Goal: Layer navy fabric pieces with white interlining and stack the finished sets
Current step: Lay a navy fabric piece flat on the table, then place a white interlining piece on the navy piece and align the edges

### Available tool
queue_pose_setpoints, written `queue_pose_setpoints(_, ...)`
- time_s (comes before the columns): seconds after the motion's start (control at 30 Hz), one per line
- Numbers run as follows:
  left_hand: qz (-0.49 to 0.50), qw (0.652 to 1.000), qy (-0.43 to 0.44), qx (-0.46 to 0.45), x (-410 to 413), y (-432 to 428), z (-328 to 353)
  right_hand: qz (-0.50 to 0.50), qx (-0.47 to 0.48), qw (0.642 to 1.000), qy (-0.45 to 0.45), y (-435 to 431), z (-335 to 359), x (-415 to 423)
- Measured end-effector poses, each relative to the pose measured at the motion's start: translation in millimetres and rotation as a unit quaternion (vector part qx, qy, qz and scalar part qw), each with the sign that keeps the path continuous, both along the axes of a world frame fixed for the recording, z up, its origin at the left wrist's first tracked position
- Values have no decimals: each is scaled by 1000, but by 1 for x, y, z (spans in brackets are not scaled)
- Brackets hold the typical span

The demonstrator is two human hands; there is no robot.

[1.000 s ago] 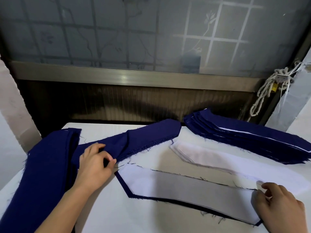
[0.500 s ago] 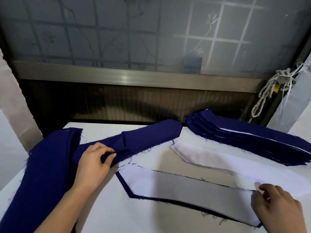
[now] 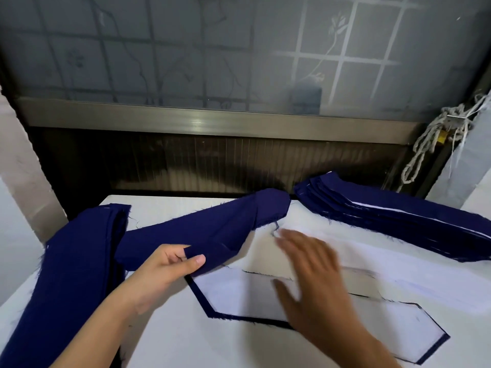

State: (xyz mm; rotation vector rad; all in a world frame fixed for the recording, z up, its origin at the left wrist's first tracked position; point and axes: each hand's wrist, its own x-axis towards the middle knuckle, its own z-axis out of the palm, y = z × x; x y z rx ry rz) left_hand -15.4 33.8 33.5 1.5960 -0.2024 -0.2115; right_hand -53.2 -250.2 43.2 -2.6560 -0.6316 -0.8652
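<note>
The step in hand looks like covering the layered set [image 3: 239, 293], a long pointed navy fabric piece topped with white interlining. Just left of it the left hand [image 3: 164, 272] pinches the near end of a loose navy fabric strip [image 3: 212, 235] between thumb and curled fingers, while the blurred right hand [image 3: 313, 282] is over the set, fingers spread, holding nothing. The strip's long axis runs diagonally from the pinch away to the right, its far end pointing toward the stack of finished navy sets [image 3: 398, 221] beyond the set; next, I judge, it needs swinging parallel and matching edge to edge.
</note>
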Motion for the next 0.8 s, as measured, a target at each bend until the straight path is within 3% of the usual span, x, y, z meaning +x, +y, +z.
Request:
queue_pose_setpoints(0.1, -53, 998, 2, -39, -2, 3, -3, 107, -44, 990, 79, 59, 4, 22)
queue_pose_setpoints(0.2, -43, 994, 4, -99, -4, 6, -3, 114, -69, 983, 124, 69, 2, 47)
queue_pose_setpoints(0.37, 37, 977, 27, -208, 5, 11, -7, 38, -104, 993, 44, 3, -3, 62)
queue_pose_setpoints(0.53, 130, 975, -3, -179, 9, 8, -5, -64, -92, 994, -15, -90, -3, 36)
queue_pose_setpoints(0.67, 195, 973, -43, -117, 8, 6, -6, -151, 7, 988, -44, -150, -2, 2)
queue_pose_setpoints(0.73, 202, 976, -57, -54, 7, 1, -6, -181, 110, 977, -27, -167, -5, -17)
queue_pose_setpoints(0.8, 215, 975, -60, 16, 8, -3, -10, -230, 234, 945, 18, -175, -11, -31)
